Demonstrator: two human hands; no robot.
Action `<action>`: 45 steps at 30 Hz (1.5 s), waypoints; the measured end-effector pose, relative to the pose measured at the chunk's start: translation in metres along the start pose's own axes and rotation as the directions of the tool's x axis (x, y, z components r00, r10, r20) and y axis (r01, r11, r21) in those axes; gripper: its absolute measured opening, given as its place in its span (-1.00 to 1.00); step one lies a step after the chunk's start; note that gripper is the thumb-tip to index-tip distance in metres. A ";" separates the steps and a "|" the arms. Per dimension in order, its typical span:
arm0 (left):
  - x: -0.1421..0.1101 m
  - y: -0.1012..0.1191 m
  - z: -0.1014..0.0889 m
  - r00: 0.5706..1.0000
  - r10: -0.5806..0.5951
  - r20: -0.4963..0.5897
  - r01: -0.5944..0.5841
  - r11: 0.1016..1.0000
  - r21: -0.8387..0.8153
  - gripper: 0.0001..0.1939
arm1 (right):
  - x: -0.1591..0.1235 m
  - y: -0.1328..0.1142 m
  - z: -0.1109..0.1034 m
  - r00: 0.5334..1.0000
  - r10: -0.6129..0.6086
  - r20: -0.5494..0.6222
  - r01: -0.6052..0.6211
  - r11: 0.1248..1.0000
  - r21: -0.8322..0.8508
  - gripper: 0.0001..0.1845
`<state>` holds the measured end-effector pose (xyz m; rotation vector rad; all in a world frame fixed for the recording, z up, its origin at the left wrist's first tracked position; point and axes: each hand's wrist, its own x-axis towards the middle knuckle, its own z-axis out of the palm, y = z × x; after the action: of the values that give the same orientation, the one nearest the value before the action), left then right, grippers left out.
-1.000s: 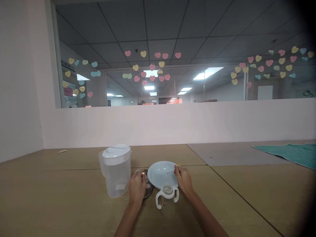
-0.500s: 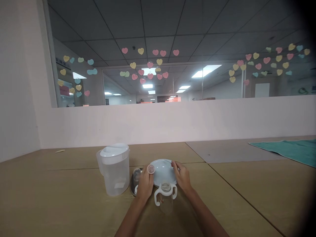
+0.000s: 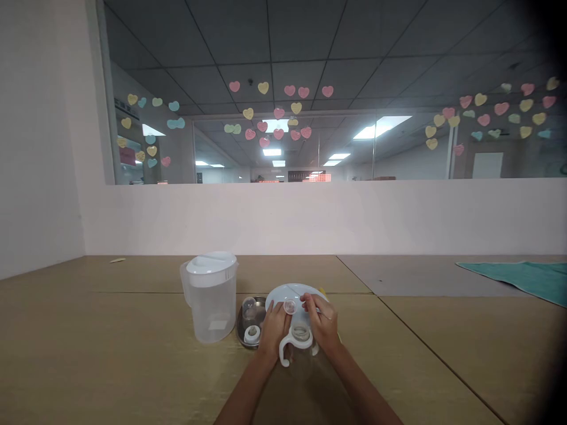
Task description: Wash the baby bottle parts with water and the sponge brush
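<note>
left hand (image 3: 273,326): closing on a clear disc (image 3: 289,306), pinching it up at the fingertips over the plate (image 3: 283,295).
right hand (image 3: 322,321): closing on a thin stick (image 3: 328,316), fingers just beside the disc.
between hands: handled cup (image 3: 296,348) standing upright, just before the plate.
left of hands: steel tray (image 3: 240,326) carrying a small bottle (image 3: 248,308) and a white ring (image 3: 252,334); lidded pitcher (image 3: 211,298) standing beside it on the desk (image 3: 133,277).
far right: teal towel (image 3: 514,280) lying on the desk.
</note>
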<state>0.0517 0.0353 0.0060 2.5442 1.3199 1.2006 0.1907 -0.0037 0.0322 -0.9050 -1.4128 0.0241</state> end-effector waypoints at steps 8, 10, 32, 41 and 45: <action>-0.005 0.006 -0.002 0.999 -0.035 0.028 0.031 0.992 0.122 -0.64 | -0.008 -0.006 0.007 0.979 -0.163 -0.119 0.149 0.982 -0.117 -0.49; -0.005 0.007 -0.003 0.999 -0.041 0.028 0.038 0.992 0.123 -0.63 | -0.009 -0.005 0.004 0.976 -0.142 -0.164 0.127 0.987 -0.099 -0.48; -0.004 0.015 -0.009 0.998 -0.051 0.043 0.042 0.978 0.203 -0.68 | 0.006 -0.003 -0.009 0.935 -0.210 -0.285 0.186 0.977 -0.107 -0.46; -0.004 0.019 -0.013 0.996 -0.023 0.087 0.008 0.986 0.165 -0.70 | 0.002 0.000 -0.006 0.955 -0.154 -0.253 0.137 0.987 -0.083 -0.47; -0.004 0.019 -0.013 0.992 -0.031 0.123 0.014 0.990 0.139 -0.70 | -0.001 0.001 -0.002 0.978 -0.099 -0.182 0.090 0.995 -0.053 -0.46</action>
<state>0.0546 0.0162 0.0194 2.6396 1.4451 0.9608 0.1924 -0.0042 0.0307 -0.8527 -1.2853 -0.1599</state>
